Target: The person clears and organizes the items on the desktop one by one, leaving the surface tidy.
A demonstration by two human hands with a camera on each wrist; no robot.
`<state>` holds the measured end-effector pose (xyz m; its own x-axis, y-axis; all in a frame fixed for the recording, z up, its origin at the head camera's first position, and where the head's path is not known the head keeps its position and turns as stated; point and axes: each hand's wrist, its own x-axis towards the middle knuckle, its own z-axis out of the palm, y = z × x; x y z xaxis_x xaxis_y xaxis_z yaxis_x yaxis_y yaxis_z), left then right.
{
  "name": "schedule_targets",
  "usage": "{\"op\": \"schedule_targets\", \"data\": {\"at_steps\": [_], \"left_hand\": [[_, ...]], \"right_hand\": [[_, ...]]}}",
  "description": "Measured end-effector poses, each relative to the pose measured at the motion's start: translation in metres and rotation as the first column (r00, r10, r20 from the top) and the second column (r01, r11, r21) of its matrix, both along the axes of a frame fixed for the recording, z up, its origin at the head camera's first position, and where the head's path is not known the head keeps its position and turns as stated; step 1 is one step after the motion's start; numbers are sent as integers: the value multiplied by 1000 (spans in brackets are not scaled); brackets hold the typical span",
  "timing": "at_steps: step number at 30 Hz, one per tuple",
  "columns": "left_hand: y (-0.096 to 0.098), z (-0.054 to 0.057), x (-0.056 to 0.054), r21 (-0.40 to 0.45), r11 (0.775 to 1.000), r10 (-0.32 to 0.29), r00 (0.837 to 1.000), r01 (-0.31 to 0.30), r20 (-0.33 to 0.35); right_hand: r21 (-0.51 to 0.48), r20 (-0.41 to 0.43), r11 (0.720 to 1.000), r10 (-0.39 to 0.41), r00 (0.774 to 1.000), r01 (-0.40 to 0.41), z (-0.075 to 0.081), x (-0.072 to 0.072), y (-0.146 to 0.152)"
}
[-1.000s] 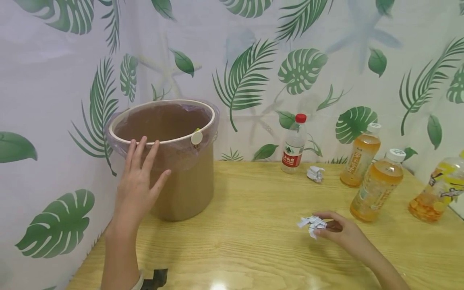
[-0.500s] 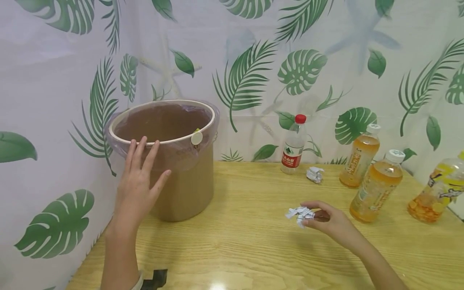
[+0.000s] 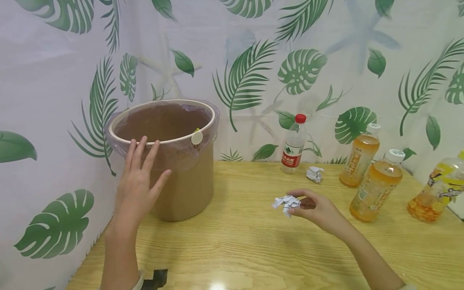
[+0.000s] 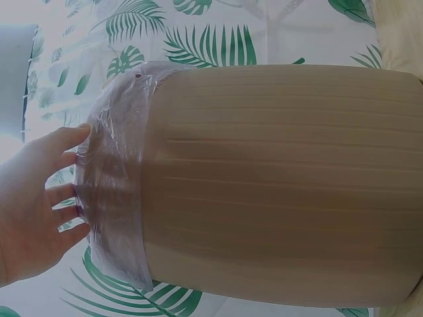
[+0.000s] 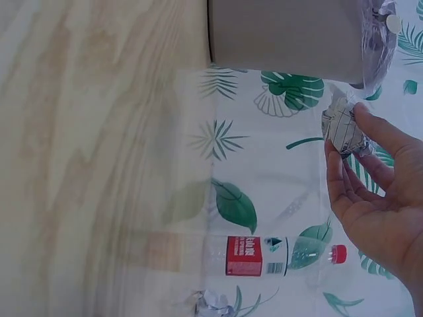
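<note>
A brown trash bin [image 3: 185, 181] with a cream rim and a clear plastic liner [image 4: 119, 165] stands at the left of the table. My left hand [image 3: 135, 189] rests its fairly straight, spread fingertips at the near rim, over the liner. In the left wrist view that hand [image 4: 39, 191] reaches the lined rim from the side. My right hand [image 3: 319, 211] pinches a crumpled piece of white paper [image 3: 287, 204] between thumb and fingers, raised above the table right of the bin. The right wrist view shows printed lines on this crumpled paper [image 5: 345, 125].
A clear bottle with a red cap [image 3: 293, 147] stands at the back, with another crumpled paper ball [image 3: 315, 174] beside it. To the right stand two orange drink bottles [image 3: 377, 187] and a yellow-labelled bottle [image 3: 436, 191]. A leaf-patterned sheet [image 3: 246, 133] hangs behind the wooden table [image 3: 232, 245].
My right hand has moved left and a little away from me, carrying the crumpled paper toward the bin. My left hand has stayed at the rim.
</note>
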<state>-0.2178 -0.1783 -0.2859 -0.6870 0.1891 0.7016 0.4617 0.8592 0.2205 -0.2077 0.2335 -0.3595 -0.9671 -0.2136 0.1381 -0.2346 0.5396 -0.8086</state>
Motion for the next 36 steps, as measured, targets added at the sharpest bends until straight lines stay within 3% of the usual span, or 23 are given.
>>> {"op": "schedule_targets", "data": {"at_steps": [20,30,36], "left_hand": [[0,0,0,7,1000,-8,1000,8,-9],[1,1,0,8,1000,-8,1000,8,-13],[1,2,1,4,1000,-4,1000,4,-2]], "right_hand": [[-29,-103,993,112,988,-115,23,-19,-29],[-35,-130,992,114,985,-119,39,-25,-43],[-54,-186,989,127,974,-139,53,-32,-53]]}}
